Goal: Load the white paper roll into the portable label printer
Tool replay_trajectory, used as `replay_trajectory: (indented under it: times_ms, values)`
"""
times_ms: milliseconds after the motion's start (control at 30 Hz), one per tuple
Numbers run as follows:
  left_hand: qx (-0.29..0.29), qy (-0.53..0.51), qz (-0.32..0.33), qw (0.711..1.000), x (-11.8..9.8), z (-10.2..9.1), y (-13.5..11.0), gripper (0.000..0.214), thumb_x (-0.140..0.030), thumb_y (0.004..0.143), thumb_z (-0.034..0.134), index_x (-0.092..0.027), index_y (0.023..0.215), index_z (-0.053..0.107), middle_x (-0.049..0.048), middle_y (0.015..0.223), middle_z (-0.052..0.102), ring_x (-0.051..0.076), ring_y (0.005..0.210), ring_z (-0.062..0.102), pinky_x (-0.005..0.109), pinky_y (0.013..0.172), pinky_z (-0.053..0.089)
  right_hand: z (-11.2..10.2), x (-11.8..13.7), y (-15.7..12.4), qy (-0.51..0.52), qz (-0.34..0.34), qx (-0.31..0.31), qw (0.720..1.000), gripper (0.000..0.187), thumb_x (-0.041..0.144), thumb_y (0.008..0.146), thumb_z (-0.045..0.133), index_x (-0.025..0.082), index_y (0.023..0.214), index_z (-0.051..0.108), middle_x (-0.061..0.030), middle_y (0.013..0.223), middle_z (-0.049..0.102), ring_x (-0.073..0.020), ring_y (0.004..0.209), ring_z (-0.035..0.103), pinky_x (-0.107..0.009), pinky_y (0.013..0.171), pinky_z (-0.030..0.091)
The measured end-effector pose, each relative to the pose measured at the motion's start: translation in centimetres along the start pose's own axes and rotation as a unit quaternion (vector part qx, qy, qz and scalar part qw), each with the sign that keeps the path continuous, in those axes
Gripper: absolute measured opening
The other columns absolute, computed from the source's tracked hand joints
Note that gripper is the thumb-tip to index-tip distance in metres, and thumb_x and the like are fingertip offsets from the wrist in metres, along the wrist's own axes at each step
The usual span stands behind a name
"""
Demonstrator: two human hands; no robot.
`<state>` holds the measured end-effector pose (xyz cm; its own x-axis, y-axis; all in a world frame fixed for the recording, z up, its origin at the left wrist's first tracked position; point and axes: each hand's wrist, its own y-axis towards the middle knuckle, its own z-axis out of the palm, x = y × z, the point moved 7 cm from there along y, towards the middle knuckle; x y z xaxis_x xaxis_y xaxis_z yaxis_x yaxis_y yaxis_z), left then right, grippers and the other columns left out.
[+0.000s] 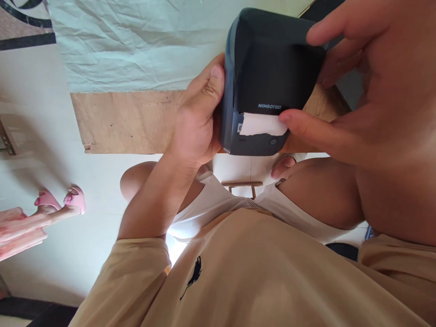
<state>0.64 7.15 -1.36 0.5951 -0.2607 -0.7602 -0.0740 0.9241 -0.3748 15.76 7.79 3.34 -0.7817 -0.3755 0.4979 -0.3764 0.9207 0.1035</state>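
Grips the black printer in the left hand, thumb against its side, with most fingers hidden. Spreads forefinger and thumb of the right hand apart, at lid and paper strip. Has the strip out beside that thumb, seemingly not yet detached.

Likely a home
It is suggested by pink slippers worn on tiled floor and a wooden worktop part-covered by a sheet.

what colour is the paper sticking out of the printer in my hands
The paper looks plain white, showing best in the head view.
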Motion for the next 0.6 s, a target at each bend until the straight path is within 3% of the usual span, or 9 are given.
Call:
replay_trajectory:
  times_ms: [100,267,300,333,400,500,533,600]
  values:
    - [0.042,-0.018,-0.019,0.999,0.3,0.5,-0.3,0.035,-0.025,0.096,0.042,-0.015,0.066,0.059,-0.0006,0.058,0.050,0.006,0.055,0.047,0.021,0.056,0.039,0.0,0.1,-0.1,0.004,-0.008,-0.009,1.000,0.081,0.076,0.073,0.056,0.022,0.134,0.053,-0.0093,0.114,0.047,0.0006,0.090,0.047,-0.021,0.096,0.046]
    - [0.007,-0.028,0.025,0.999,-0.1,-0.3,-0.1,0.032,-0.026,0.098,0.043,-0.017,0.072,0.060,-0.0011,0.060,0.048,0.006,0.058,0.044,0.020,0.060,0.039,0.0,0.1,-0.2,0.016,-0.014,-0.012,1.000,0.084,0.079,0.072,0.056,0.025,0.135,0.051,-0.0092,0.119,0.046,-0.0029,0.097,0.052,-0.023,0.099,0.046]
    - [0.018,-0.026,0.039,0.999,-0.3,-0.4,0.1,0.029,-0.028,0.097,0.045,-0.018,0.074,0.061,-0.0012,0.062,0.048,0.007,0.060,0.043,0.021,0.063,0.040,0.0,0.1,-0.2,0.020,-0.016,-0.008,1.000,0.085,0.080,0.071,0.057,0.025,0.135,0.051,-0.0093,0.115,0.048,-0.0037,0.096,0.052,-0.023,0.098,0.046]
    - [0.069,-0.007,0.025,0.997,-0.1,0.1,0.2,0.031,-0.029,0.097,0.046,-0.018,0.071,0.060,-0.0004,0.064,0.051,0.007,0.063,0.044,0.021,0.064,0.042,0.0,0.0,-0.2,0.022,-0.019,-0.009,1.000,0.085,0.080,0.071,0.057,0.025,0.135,0.051,-0.0092,0.113,0.049,-0.0040,0.096,0.053,-0.024,0.097,0.045]
    - [0.126,0.026,0.000,0.992,0.2,0.2,0.4,0.030,-0.020,0.094,0.049,-0.016,0.066,0.059,0.0002,0.066,0.053,0.007,0.064,0.045,0.021,0.066,0.043,0.0,-0.1,-0.3,0.019,-0.018,-0.012,1.000,0.081,0.077,0.072,0.059,0.027,0.135,0.051,-0.0080,0.117,0.048,-0.0031,0.097,0.053,-0.023,0.100,0.045]
    - [0.077,0.033,0.045,0.995,-0.9,-0.9,0.5,0.037,-0.030,0.096,0.046,-0.019,0.060,0.054,0.0001,0.059,0.043,0.010,0.065,0.048,0.023,0.067,0.044,-0.1,-0.3,-0.4,0.002,-0.019,-0.026,0.999,0.074,0.073,0.073,0.060,0.031,0.134,0.051,-0.0052,0.135,0.040,0.0008,0.097,0.050,-0.019,0.097,0.043]
    - [0.107,0.059,0.015,0.992,-0.6,-0.4,0.4,0.036,-0.033,0.096,0.046,-0.020,0.063,0.057,0.0007,0.061,0.046,0.012,0.071,0.052,0.023,0.071,0.047,-0.3,-0.2,-0.5,-0.005,-0.022,-0.034,0.999,0.074,0.073,0.074,0.059,0.030,0.134,0.051,-0.0048,0.136,0.040,0.0023,0.094,0.048,-0.018,0.093,0.041]
    - [0.133,0.076,-0.032,0.988,0.0,0.5,0.0,0.032,-0.027,0.096,0.045,-0.019,0.068,0.057,-0.0002,0.063,0.051,0.010,0.073,0.054,0.022,0.079,0.049,-0.5,0.0,-0.8,-0.016,-0.016,-0.038,0.999,0.074,0.074,0.075,0.055,0.026,0.131,0.055,-0.0041,0.119,0.050,0.0055,0.083,0.040,-0.016,0.082,0.035]
